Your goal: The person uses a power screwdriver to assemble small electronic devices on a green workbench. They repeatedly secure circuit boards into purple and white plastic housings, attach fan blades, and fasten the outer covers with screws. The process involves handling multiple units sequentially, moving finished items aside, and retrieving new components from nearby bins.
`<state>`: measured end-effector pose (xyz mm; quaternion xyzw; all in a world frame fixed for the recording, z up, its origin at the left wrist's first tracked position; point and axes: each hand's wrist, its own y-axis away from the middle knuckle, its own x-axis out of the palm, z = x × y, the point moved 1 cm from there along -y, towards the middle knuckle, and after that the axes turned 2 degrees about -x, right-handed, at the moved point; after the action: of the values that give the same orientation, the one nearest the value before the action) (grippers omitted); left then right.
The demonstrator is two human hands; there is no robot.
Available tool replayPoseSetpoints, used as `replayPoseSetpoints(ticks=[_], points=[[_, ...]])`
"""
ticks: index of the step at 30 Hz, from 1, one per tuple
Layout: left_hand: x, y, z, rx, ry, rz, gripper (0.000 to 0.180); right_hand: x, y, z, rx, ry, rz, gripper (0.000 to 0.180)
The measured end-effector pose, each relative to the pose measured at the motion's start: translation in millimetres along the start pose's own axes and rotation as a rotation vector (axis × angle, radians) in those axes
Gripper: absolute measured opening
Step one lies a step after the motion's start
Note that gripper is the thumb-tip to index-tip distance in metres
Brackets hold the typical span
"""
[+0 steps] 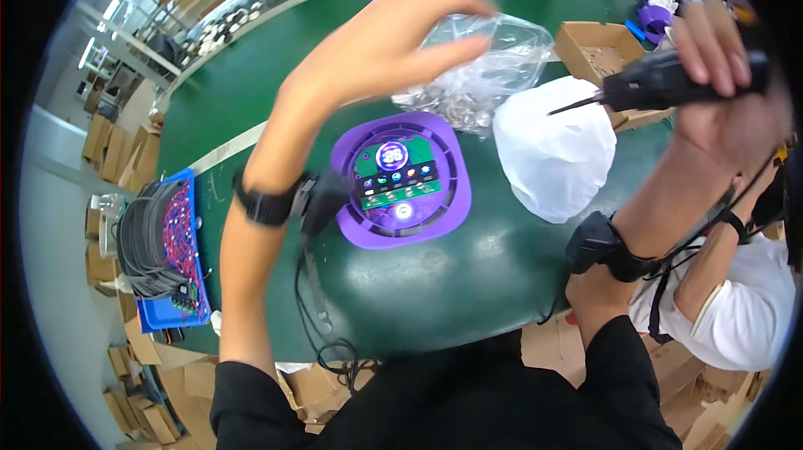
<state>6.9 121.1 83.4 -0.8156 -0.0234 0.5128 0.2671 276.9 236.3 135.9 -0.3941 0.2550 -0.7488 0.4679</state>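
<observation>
Below raised left hand (393, 40): purple housing (401, 181); right hand (719, 74) grips screwdriver (669, 82).

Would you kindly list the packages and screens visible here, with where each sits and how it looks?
Clear plastic bag: under the left hand, crinkled, small metal parts inside.
White bag: right of centre, rounded, opaque.
Cardboard box: behind it, open, brown.
Round display: on the green board in the purple housing, lit.
</observation>
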Motion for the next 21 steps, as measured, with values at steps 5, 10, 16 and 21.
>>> replayPoseSetpoints(ticks=[5,10,16,21], points=[[-13,158,-28,-0.369,0.184,0.179,0.1,82,-3,-89,0.056,-0.069,-0.018,0.032],[23,166,-43,-0.346,0.054,0.051,0.092,155,1,-110,0.531,0.006,-0.373,0.034],[26,164,-33,-0.27,0.076,-0.021,0.084,157,11,-139,0.53,-0.016,-0.267,0.038],[28,170,-33,-0.267,0.079,-0.059,0.084,157,23,-147,0.493,0.035,-0.215,0.038]])
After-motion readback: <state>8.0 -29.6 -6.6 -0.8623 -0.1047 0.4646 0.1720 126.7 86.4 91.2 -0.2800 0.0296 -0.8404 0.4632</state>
